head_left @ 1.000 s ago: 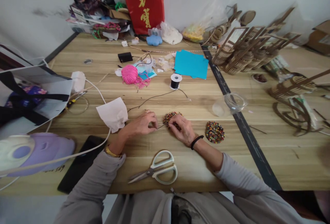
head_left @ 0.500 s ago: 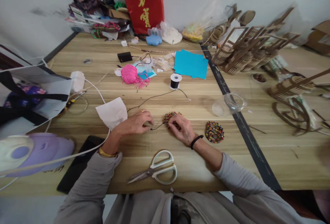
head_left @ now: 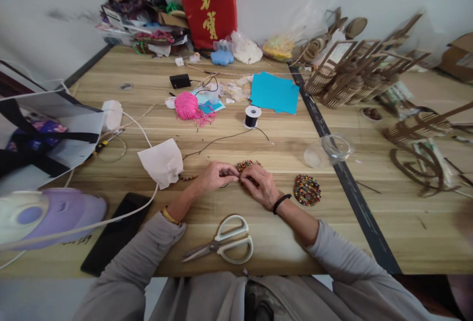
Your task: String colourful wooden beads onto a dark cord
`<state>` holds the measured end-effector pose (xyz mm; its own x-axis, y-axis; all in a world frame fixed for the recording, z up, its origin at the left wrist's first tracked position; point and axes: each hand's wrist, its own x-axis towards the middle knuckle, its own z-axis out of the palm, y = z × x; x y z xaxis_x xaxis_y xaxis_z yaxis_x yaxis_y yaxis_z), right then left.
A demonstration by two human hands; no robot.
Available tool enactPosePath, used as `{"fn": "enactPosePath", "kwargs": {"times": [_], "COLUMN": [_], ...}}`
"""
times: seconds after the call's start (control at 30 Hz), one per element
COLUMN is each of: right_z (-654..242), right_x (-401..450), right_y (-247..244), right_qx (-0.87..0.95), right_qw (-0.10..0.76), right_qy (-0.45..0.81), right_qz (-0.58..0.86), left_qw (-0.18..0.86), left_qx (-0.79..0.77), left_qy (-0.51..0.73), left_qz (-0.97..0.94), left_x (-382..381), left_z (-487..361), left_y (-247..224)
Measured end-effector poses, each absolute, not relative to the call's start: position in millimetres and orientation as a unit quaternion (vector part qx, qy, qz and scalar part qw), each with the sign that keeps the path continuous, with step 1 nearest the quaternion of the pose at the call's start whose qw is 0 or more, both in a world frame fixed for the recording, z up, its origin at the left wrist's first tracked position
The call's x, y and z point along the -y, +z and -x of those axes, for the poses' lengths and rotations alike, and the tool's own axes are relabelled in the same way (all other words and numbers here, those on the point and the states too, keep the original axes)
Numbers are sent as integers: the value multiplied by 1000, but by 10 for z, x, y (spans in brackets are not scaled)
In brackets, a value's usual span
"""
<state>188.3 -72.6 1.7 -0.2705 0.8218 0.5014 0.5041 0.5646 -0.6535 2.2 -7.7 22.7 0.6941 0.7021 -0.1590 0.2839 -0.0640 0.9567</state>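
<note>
Your left hand [head_left: 215, 177] had moved right since the earlier frame, meeting your right hand [head_left: 261, 185] at the center. Your right hand appeared to pinch the black cord [head_left: 239, 178]; your left fingertips crowded the same spot, though whether they had closed on it you couldn't tell from this view. Probably, the cord was best kept taut between fingertips, wrists low and steady, without dragging the beads. Just beyond your right fingers, the beaded coil [head_left: 245, 163] lay on the bench [head_left: 281, 252], partly covered, its small round beads mixing red, yellow, green and dark tones. A similar beaded ring [head_left: 315, 196] lay right of center, the scissors [head_left: 213, 246] lower center, and the spool [head_left: 251, 121] above your hands.
</note>
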Motion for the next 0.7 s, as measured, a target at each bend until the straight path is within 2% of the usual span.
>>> {"fn": "enactPosePath", "kwargs": {"times": [0.5,0.7], "right_z": [-1888,-1893], "right_x": [732,691], "right_y": [-8,-20], "right_qx": [768,782], "right_qw": [424,382], "right_qy": [176,135], "right_qz": [446,474], "left_qw": [601,624], "left_qx": [-343,-363], "left_qy": [205,232], "left_qz": [-692,-652], "left_x": [8,-6], "left_z": [-3,1], "left_y": [76,142]}}
